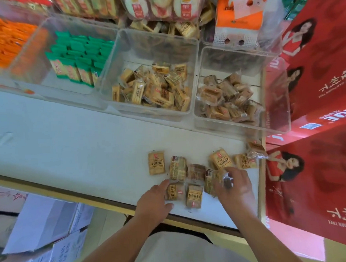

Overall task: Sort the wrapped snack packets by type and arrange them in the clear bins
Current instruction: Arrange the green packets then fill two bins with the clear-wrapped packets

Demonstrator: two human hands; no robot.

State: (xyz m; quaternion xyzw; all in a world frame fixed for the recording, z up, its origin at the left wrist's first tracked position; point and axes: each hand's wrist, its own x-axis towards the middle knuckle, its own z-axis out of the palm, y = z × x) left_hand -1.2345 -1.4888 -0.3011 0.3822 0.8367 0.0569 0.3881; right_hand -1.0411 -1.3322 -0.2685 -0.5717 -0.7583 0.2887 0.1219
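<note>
On the head view I saw the left hand (pixel 154 201) lying flat, fingers straight, touching a tan packet (pixel 174 191) at 7 o'clock of the pile (pixel 194 170). The right hand (pixel 235 187) pinched a dark packet (pixel 227 182) at 4 o'clock. I judged it best to read each label first. Tan ones looked bound for the middle bin (pixel 158 36) at 12 o'clock, browner ones for the right bin (pixel 232 48) at 1 o'clock.

Bright, even light; edges bend and blur, perhaps from camera motion.
</note>
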